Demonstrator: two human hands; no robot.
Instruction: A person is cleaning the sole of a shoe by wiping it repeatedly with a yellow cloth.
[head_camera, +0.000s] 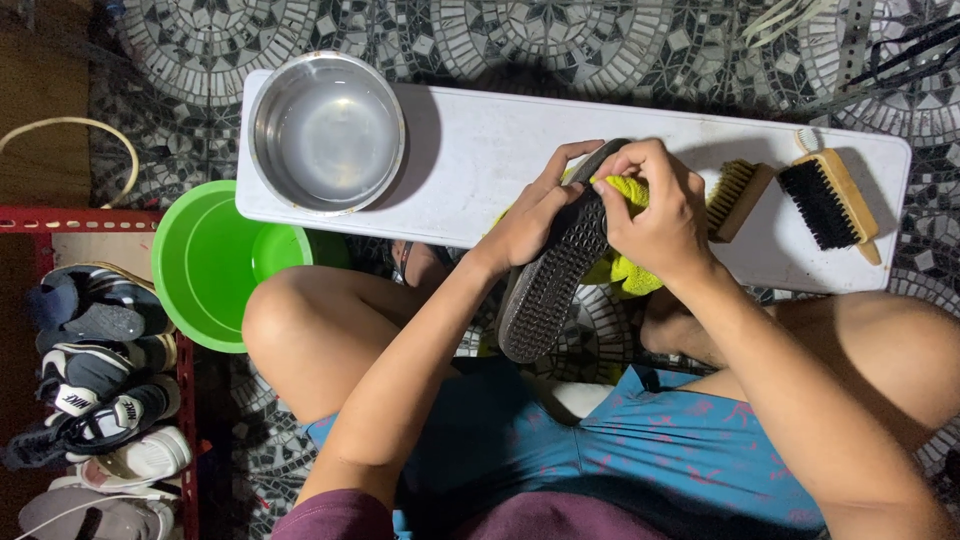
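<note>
here, left hand (535, 215) grips dark shoe (553, 280), sole up, over the bench's (500, 150) near edge. right hand (660, 215) closed on yellow cloth (625, 190) pressed to shoe. two brushes (825, 200) near right end.

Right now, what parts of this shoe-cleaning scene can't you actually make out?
- Shoe upper: head view shows only the sole.
- Yellow cloth: mostly hidden behind the right hand and shoe.
- Left hand palm: pressed against the shoe.
- Shoes on the red rack: cut off by the left edge.
</note>
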